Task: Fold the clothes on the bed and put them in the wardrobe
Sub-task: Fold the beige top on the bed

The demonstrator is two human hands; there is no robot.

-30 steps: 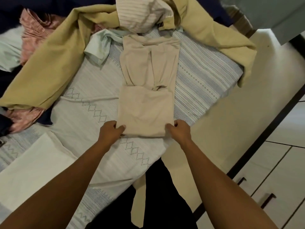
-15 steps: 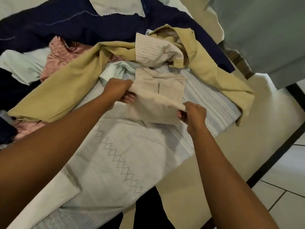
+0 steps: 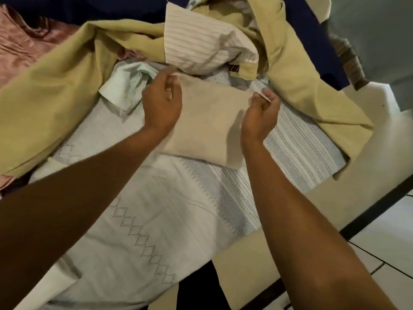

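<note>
A beige garment (image 3: 210, 121) lies folded into a compact rectangle on the pale patterned bed cover (image 3: 156, 220). My left hand (image 3: 162, 101) holds its far left corner, fingers curled at the upper edge. My right hand (image 3: 260, 110) pinches its far right corner between thumb and fingers. The garment's near edge rests flat on the cover. Unfolded clothes are heaped just beyond it: a mustard-yellow piece (image 3: 58, 97), a white striped shirt (image 3: 201, 43), a light mint item (image 3: 125, 88), pink fabric (image 3: 20, 43) and a dark navy cloth (image 3: 89, 7).
The bed's cream side and corner (image 3: 368, 175) drop to a tiled floor (image 3: 388, 238) at the right. A dark strip runs along the bed base. A grey-green surface (image 3: 380, 30) fills the upper right.
Both hands carried the garment's near edge away from me and laid it over the far half, so the long folded piece is now half as long. The view has tilted closer to the pile.
</note>
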